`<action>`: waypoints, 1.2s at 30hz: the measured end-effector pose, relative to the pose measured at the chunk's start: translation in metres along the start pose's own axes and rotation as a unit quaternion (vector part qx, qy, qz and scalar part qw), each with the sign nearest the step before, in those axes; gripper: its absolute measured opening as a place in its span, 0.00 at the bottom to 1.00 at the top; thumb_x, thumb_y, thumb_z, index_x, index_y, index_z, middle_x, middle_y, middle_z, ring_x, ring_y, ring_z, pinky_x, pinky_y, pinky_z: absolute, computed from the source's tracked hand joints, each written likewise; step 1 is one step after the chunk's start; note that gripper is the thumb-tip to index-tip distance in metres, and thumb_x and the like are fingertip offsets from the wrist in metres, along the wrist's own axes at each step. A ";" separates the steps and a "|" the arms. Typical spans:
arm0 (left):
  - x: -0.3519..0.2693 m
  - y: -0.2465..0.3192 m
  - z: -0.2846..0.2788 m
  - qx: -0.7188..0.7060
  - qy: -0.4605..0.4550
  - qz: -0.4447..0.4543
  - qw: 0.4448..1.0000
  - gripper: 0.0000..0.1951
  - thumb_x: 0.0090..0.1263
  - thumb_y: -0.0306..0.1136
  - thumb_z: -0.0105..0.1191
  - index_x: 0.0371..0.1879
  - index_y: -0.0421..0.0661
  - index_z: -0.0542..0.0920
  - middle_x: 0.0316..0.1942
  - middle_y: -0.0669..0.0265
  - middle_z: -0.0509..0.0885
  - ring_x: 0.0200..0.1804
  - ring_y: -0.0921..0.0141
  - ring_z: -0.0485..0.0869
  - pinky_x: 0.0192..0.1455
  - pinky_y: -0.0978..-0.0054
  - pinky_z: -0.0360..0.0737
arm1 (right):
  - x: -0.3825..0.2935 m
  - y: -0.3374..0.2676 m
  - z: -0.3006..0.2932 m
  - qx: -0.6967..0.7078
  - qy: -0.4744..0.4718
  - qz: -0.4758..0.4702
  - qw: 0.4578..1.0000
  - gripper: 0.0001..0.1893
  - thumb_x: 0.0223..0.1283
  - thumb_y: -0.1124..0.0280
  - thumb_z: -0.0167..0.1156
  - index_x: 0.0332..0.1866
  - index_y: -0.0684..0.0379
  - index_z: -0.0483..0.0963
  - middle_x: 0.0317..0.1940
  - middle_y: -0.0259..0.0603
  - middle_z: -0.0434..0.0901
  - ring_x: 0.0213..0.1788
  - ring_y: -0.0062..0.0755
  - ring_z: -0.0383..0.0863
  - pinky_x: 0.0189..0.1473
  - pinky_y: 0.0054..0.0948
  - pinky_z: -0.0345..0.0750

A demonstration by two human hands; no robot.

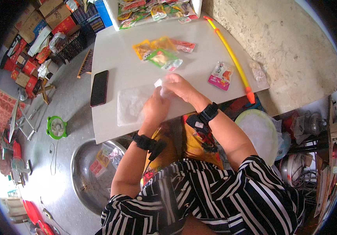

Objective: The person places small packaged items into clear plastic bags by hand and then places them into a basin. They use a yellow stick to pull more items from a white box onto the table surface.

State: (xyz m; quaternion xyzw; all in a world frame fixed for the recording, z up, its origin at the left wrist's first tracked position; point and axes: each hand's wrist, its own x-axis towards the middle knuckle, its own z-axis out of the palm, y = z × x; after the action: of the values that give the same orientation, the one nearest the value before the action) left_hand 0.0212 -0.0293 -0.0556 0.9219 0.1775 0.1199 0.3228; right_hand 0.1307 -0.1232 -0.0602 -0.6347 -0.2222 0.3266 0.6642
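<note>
Over the near part of the table, my left hand (156,108) and my right hand (179,87) meet with their fingers pinched on a thin clear plastic bag (163,89). A small white piece shows at the fingertips; blur hides what it is. Flat clear plastic bags (129,102) lie under and left of my left hand. Just beyond my hands rests a loose group of snack packets: a green one (163,58), an orange one (142,50), another orange one (164,43) and a red one (185,46). A purple-and-white packet (220,76) lies apart on the right.
A white foam box (115,17) full of packets stands at the table's far edge. A black phone (99,88) lies left, a yellow tube with orange ends (233,57) right. Below, on the floor, are a metal basin (78,176) holding packets and a green fan (56,127).
</note>
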 end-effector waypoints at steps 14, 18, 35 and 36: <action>-0.004 -0.012 0.001 -0.175 0.039 0.018 0.984 0.20 0.58 0.29 0.46 0.50 0.43 0.64 0.25 0.62 0.78 0.30 0.67 0.77 0.34 0.71 0.72 | 0.009 0.009 0.011 -0.127 0.049 -0.035 0.990 0.16 0.45 0.75 0.55 0.42 0.68 0.65 0.23 0.41 0.75 0.20 0.24 0.74 0.20 0.23 0.69; -0.005 -0.013 0.001 -0.172 0.047 0.020 0.984 0.20 0.57 0.29 0.46 0.50 0.43 0.65 0.26 0.62 0.78 0.30 0.67 0.77 0.35 0.72 0.73 | 0.003 -0.001 0.016 -0.124 0.022 -0.015 0.992 0.11 0.45 0.77 0.54 0.36 0.67 0.66 0.22 0.39 0.74 0.20 0.23 0.74 0.21 0.22 0.68; -0.004 -0.009 0.002 -0.153 0.056 -0.009 0.987 0.20 0.55 0.33 0.49 0.47 0.40 0.68 0.28 0.58 0.77 0.30 0.64 0.76 0.35 0.69 0.72 | -0.003 -0.001 0.011 0.015 -0.008 0.033 0.999 0.10 0.47 0.78 0.48 0.37 0.64 0.68 0.27 0.36 0.72 0.27 0.23 0.72 0.26 0.21 0.72; -0.003 -0.008 0.000 -0.157 0.043 -0.027 0.986 0.20 0.55 0.33 0.48 0.47 0.41 0.68 0.29 0.57 0.77 0.31 0.63 0.76 0.36 0.69 0.72 | -0.001 -0.002 0.010 0.004 -0.006 0.027 1.000 0.10 0.47 0.78 0.48 0.38 0.64 0.68 0.27 0.35 0.72 0.26 0.23 0.72 0.26 0.21 0.72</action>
State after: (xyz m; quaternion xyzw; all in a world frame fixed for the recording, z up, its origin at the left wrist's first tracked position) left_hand 0.0158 -0.0243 -0.0610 0.8485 0.1949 0.1775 0.4588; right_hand 0.1227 -0.1169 -0.0570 -0.6358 -0.2075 0.3489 0.6564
